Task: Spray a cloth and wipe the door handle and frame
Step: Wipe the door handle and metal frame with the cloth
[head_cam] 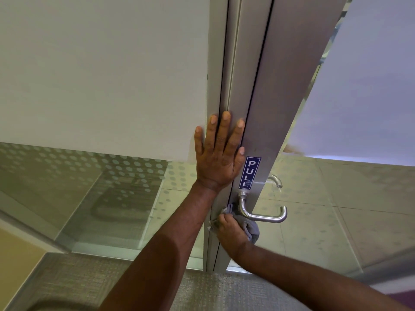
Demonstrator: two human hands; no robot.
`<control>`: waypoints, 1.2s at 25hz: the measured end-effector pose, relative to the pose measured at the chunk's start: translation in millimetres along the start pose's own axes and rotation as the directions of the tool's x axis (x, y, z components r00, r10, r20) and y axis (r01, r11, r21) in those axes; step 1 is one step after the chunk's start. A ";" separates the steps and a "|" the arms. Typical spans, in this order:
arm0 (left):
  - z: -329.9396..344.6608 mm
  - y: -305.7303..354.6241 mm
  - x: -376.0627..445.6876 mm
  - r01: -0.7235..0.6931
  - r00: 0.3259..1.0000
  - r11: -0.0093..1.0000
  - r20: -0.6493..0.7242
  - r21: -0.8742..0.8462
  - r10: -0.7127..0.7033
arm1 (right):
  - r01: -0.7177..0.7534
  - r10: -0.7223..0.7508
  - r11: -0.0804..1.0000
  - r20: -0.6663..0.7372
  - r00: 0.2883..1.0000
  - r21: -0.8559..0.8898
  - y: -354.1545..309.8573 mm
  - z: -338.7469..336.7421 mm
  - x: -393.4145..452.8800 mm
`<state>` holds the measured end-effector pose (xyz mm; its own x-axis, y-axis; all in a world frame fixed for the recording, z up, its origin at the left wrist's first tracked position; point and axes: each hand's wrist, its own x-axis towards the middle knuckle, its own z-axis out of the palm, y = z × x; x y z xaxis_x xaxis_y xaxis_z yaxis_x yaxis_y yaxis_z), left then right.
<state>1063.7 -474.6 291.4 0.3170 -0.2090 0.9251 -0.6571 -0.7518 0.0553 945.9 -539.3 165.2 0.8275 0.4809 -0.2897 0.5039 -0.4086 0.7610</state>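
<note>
A grey metal door [276, 104] stands beside its frame [233, 86], seen from above; frosted glass [89, 70] fills the panel on the left, clear lower down with a band of dots, and more frosted glass [363, 86] sits in the door on the right; pale floor tiles [336, 221] show through the clear part, and woven carpet [89, 281] lies in the foreground; a blue PULL sign [249, 172] is stuck to the door just above a steel handle [262, 215]. The left hand [219, 158] lies flat with fingers spread, palm against the frame and glass edge, holding nothing; the right hand [229, 232] is curled round a bunched grey cloth [249, 227], pressing it at the base of the handle, against the door edge.
</note>
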 end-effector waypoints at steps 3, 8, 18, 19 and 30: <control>-0.2 0.8 0.5 0.000 1.000 1.000 -0.004 0.001 0.000 | -0.058 0.055 0.996 0.043 0.998 0.074 27.9 -14.6 -21.1; 1.3 -0.3 0.4 -0.003 1.000 1.000 0.001 0.014 0.003 | -0.136 0.135 0.985 0.023 0.991 0.110 72.0 -65.9 -66.2; 1.2 -0.1 0.7 0.003 1.000 1.000 -0.001 -0.004 -0.003 | -0.215 0.211 0.977 0.154 0.965 0.013 61.0 -41.8 -33.4; 1.2 0.4 0.5 0.002 1.000 1.000 -0.002 -0.004 -0.002 | -0.186 0.189 0.982 0.135 0.973 -0.037 54.7 -37.7 -30.6; -4.2 0.1 -0.2 -0.001 1.000 1.000 0.014 -0.012 0.001 | 0.096 -0.086 0.995 0.446 0.891 0.000 -15.0 5.2 0.8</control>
<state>1060.8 -472.0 292.8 0.3255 -0.2188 0.9199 -0.6657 -0.7439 0.0586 940.3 -536.9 150.6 0.8042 0.1177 -0.5826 0.5813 -0.3606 0.7294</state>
